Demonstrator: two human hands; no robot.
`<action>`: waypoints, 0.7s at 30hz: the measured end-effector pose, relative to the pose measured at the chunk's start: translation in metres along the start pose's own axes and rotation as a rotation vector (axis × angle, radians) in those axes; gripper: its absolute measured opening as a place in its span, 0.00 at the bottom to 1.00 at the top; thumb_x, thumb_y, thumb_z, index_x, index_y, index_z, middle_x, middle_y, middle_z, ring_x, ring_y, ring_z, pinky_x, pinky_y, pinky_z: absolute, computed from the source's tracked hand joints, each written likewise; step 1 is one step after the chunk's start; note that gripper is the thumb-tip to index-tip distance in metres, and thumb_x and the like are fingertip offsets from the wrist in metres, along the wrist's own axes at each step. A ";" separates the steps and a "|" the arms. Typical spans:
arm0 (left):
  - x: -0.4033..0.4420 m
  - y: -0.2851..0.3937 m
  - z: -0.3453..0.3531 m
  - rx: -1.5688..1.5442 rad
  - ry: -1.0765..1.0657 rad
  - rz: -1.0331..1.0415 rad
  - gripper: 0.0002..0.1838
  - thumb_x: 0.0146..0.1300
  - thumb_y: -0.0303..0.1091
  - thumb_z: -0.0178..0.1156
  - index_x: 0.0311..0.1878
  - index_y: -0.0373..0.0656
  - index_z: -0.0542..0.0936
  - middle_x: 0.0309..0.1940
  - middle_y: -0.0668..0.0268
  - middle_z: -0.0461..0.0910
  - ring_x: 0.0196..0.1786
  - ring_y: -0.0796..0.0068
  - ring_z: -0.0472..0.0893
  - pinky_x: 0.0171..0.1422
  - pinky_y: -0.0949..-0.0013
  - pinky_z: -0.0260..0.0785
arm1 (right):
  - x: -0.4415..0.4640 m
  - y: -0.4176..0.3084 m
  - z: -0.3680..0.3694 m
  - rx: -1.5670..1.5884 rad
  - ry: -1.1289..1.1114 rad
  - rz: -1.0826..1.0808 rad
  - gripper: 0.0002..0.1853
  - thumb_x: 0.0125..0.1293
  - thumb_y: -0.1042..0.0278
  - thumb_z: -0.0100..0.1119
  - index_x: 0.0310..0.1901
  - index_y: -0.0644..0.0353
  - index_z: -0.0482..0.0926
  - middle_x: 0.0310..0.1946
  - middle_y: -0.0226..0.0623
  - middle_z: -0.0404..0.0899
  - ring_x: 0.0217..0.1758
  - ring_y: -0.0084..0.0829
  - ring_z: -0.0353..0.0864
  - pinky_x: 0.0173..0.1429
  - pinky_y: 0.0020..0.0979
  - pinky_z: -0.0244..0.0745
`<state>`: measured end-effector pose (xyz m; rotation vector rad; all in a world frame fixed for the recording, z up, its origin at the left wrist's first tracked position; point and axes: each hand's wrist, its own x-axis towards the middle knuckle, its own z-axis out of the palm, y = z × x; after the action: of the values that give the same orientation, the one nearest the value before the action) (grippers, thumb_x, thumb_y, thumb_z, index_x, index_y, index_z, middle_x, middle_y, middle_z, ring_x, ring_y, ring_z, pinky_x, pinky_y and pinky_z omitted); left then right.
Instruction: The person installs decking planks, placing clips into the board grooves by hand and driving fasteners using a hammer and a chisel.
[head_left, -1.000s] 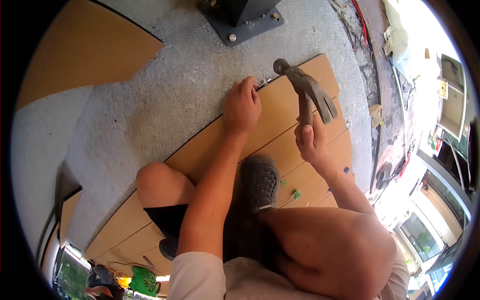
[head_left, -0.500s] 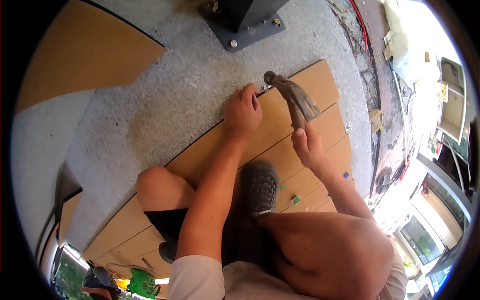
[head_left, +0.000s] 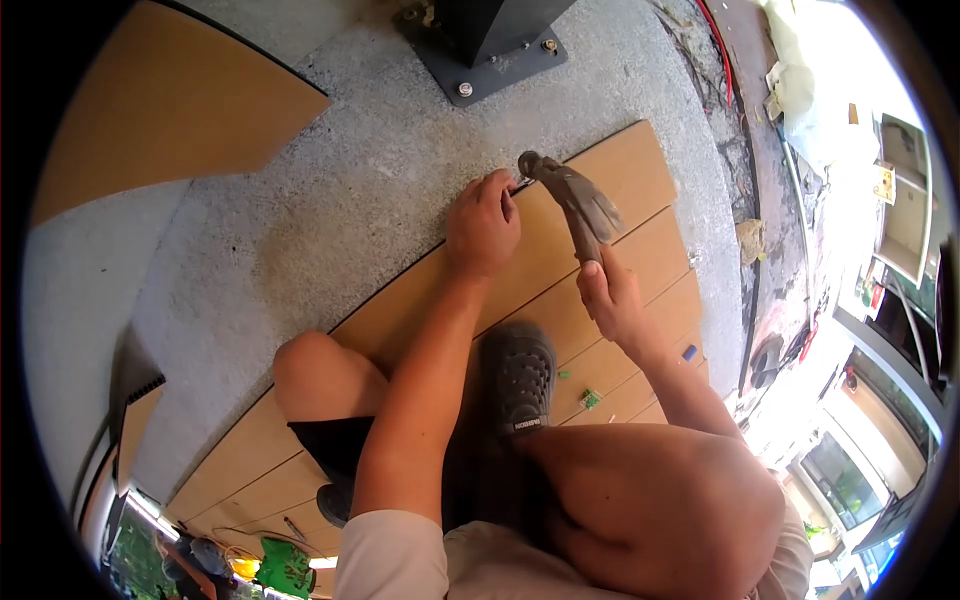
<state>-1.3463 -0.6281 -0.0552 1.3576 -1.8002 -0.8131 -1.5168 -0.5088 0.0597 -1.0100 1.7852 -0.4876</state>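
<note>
My right hand [head_left: 613,298] is wrapped round the handle of a claw hammer [head_left: 580,195]. The hammer's striking end is over the far edge of the brown boards [head_left: 625,170], close to my left fingers. Curled at that same edge, my left hand [head_left: 484,222] has its fingers pressed together round something small that I cannot make out. A bit of shiny metal shows beside the fingertips. The boards lie side by side on the grey concrete, under my shoe [head_left: 520,375].
A black post base plate [head_left: 490,75] is bolted down ahead. Another brown board [head_left: 180,100] lies at upper left. Small green pieces [head_left: 590,399] and a blue piece [head_left: 690,352] rest on the boards. A green bag [head_left: 285,568] and another person are at lower left.
The hammer and my right hand have moved left and lower in view, bringing the hammer head near my left fingers. My left hand has stayed at the board edge.
</note>
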 end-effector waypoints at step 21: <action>-0.044 0.015 -0.232 0.039 -0.307 -0.202 0.08 0.66 0.34 0.64 0.44 0.41 0.82 0.38 0.56 0.85 0.42 0.51 0.83 0.48 0.54 0.76 | -0.025 0.084 0.035 0.045 0.024 -0.321 0.19 0.68 0.77 0.62 0.61 0.65 0.76 0.40 0.36 0.81 0.35 0.24 0.74 0.41 0.27 0.73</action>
<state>-1.1503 -0.5957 0.0741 1.5237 -1.9372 -1.1516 -1.5159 -0.4365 -0.0005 -1.2709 1.6314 -0.7370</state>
